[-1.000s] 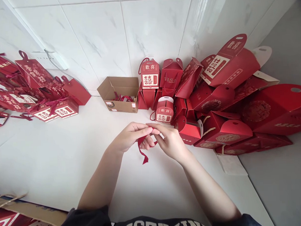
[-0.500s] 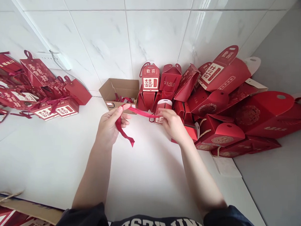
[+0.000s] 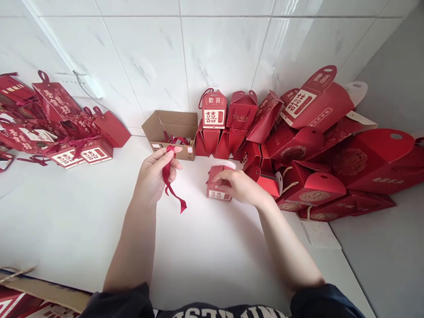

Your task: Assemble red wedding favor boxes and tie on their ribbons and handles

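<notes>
A dark red ribbon point(image 3: 167, 172) hangs from my left hand point(image 3: 156, 172), pinched between thumb and forefinger, its tail dangling above the white table. To the right, my right hand point(image 3: 235, 183) grips a small red gift box point(image 3: 217, 177) by its upper part. The box is slightly blurred and shows a pale printed panel low on its front. Some of my right fingertips are hidden against the box. Behind my left hand stands an open cardboard box point(image 3: 151, 128) with more red ribbons inside.
Red gift boxes point(image 3: 302, 146) are heaped at the right against the wall, a few stacked upright point(image 3: 213, 110) in the middle. More finished-looking boxes point(image 3: 67, 117) pile up at the left. A carton edge point(image 3: 46, 290) with red boxes shows at the lower left.
My right hand has let go of the ribbon's end and taken hold of a small red box, which has moved toward me from the stack. The ribbon now hangs from my left hand.
</notes>
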A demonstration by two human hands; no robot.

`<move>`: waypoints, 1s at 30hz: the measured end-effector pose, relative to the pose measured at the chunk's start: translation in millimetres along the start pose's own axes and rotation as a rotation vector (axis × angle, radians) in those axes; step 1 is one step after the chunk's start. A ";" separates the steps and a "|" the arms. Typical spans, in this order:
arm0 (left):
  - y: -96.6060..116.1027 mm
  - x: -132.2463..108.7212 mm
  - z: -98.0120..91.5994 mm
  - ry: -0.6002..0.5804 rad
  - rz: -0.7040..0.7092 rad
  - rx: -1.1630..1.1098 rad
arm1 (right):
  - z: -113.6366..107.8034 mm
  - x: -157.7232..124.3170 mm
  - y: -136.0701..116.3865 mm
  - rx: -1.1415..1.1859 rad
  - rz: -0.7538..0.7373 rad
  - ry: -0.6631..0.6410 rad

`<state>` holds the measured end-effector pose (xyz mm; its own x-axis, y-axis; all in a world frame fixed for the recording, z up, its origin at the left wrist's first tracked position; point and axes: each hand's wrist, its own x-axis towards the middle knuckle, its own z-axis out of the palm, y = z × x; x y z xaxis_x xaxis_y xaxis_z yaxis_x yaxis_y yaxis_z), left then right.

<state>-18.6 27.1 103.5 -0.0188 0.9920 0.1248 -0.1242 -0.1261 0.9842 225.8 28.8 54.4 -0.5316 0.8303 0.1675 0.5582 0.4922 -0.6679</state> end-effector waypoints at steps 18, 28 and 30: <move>-37.3 -12.3 21.4 -0.684 -0.384 0.860 | 3.1 -30.9 -35.3 -0.512 0.382 -0.184; -24.3 -15.2 37.2 -0.216 -0.006 0.878 | -6.7 -34.7 -36.8 -0.334 0.189 0.385; -23.7 -18.1 43.1 -0.135 0.031 0.886 | -2.7 -35.8 -40.3 -0.329 0.100 0.456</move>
<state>27.4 12.3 83.4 0.1143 0.9871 0.1120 0.6866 -0.1600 0.7092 224.0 -20.0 77.3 -0.1779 0.8697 0.4604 0.7994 0.4006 -0.4478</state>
